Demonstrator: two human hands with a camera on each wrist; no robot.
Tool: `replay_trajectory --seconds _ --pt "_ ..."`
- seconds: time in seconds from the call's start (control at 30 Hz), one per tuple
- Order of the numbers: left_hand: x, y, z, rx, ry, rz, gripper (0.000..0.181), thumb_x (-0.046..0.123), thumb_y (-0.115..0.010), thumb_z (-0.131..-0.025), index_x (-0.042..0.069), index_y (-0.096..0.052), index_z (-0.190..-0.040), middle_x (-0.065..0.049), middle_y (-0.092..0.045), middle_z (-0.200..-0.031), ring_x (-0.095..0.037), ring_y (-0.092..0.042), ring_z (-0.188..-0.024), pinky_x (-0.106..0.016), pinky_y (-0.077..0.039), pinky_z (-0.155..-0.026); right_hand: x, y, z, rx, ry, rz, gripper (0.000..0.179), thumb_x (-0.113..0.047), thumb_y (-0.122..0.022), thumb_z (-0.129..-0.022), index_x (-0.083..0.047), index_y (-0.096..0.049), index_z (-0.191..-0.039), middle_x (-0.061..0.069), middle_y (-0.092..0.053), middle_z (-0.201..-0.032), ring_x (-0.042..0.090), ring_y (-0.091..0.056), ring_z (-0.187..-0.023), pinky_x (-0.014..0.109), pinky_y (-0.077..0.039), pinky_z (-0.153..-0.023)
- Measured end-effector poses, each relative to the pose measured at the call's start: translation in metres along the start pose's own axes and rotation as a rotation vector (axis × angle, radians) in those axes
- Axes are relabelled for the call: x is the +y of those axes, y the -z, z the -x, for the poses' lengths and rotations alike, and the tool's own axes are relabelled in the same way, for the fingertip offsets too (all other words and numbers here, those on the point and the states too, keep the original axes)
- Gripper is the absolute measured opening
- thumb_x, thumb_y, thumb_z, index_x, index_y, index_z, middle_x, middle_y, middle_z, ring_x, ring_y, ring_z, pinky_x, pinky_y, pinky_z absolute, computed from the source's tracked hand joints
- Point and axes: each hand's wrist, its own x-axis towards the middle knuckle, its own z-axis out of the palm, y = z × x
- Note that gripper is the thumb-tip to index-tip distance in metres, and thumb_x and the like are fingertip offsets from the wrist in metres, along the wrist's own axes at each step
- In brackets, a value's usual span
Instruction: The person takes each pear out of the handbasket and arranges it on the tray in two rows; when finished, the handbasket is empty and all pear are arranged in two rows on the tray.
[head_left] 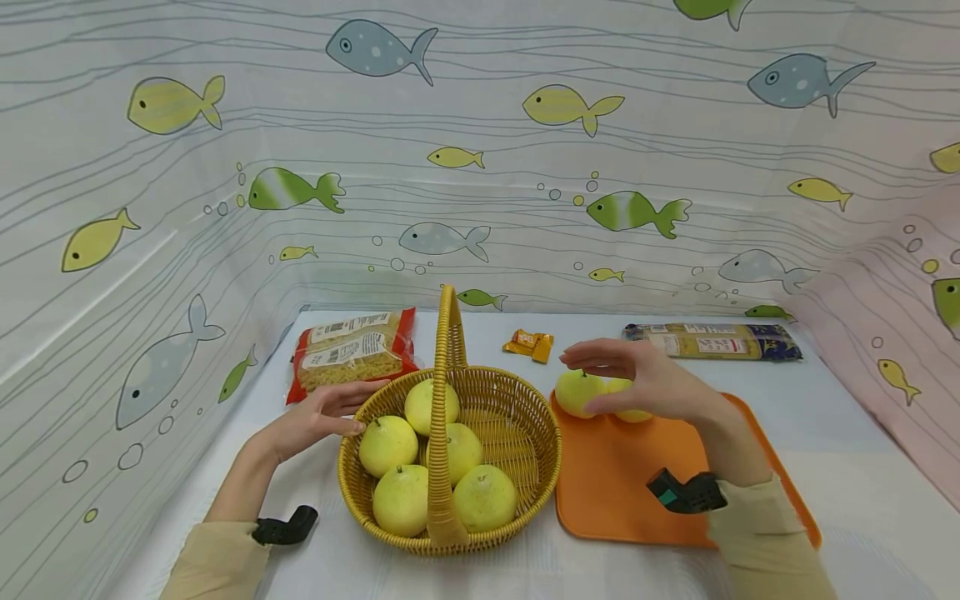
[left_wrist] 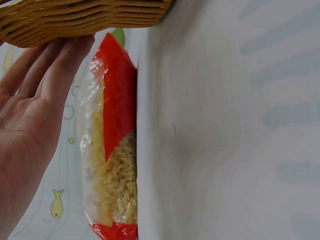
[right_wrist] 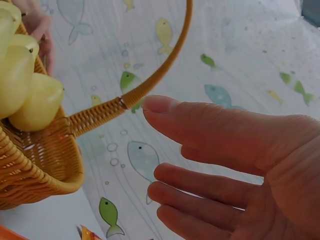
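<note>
A wicker basket (head_left: pixel 551 467) with a tall arched handle (head_left: pixel 442 400) holds several yellow pears (head_left: pixel 401 500). My left hand (head_left: pixel 326 412) is at the basket's left side, its fingers straight and against the outer wall in the left wrist view. On the orange tray (head_left: pixel 622 492) two more pears lie side by side, one pear (head_left: pixel 576 395) on the left and another pear (head_left: pixel 637 415) partly hidden by my right hand (head_left: pixel 641 379). That hand hovers over them with fingers and thumb spread apart. In the right wrist view nothing is between its fingers.
Behind my left hand lies a red-and-clear bag of pasta (head_left: pixel 352 354). Small orange packets (head_left: pixel 529 344) sit at the back middle. Long packs of noodles (head_left: pixel 712 342) lie behind the tray. Fish-print curtain (head_left: pixel 480 192) encloses the table's back and sides.
</note>
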Motion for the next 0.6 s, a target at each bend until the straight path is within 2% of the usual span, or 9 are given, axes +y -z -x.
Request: replay_trajectory --seconds 0.13,0.27,0.37,0.6 --pt "0.0 0.0 0.0 0.001 0.001 -0.001 0.062 0.008 -0.062 -0.095 0.002 -0.039 -0.152 -0.025 -0.038 -0.155 0.001 -0.051 -0.129 -0.02 -0.045 -0.1 -0.004 -0.01 -0.005 -0.039 -0.024 -0.047 0.06 -0.022 -0.085 -0.081 -0.018 -0.061 -0.136 -0.004 -0.063 -0.134 0.028 -0.057 -0.129 0.034 -0.045 -0.107" --pt "0.0 -0.001 0.0 0.0 0.004 0.0 0.063 0.008 -0.062 -0.095 0.003 -0.039 -0.152 -0.024 -0.039 -0.155 0.001 -0.051 -0.13 -0.02 -0.045 -0.1 -0.005 -0.02 -0.01 -0.09 0.021 -0.095 0.059 -0.018 -0.082 -0.083 -0.014 -0.059 -0.137 0.0 -0.062 -0.136 0.026 -0.057 -0.127 0.041 -0.045 -0.107" --pt "0.001 -0.001 0.0 0.001 0.007 0.002 0.063 0.009 -0.062 -0.095 0.003 -0.039 -0.153 -0.024 -0.038 -0.155 0.001 -0.051 -0.13 -0.02 -0.045 -0.1 -0.007 -0.027 -0.013 -0.114 0.052 -0.124 0.059 -0.015 -0.082 -0.083 -0.01 -0.059 -0.137 0.006 -0.062 -0.136 0.024 -0.059 -0.126 0.042 -0.044 -0.107" --pt "0.001 -0.001 0.0 -0.001 0.005 0.012 0.062 0.008 -0.061 -0.095 0.003 -0.039 -0.153 -0.024 -0.038 -0.156 0.0 -0.051 -0.131 -0.02 -0.045 -0.1 -0.009 -0.039 -0.019 -0.174 0.044 -0.174 0.061 -0.016 -0.083 -0.082 -0.007 -0.058 -0.138 0.008 -0.06 -0.138 0.037 -0.055 -0.129 0.038 -0.045 -0.107"
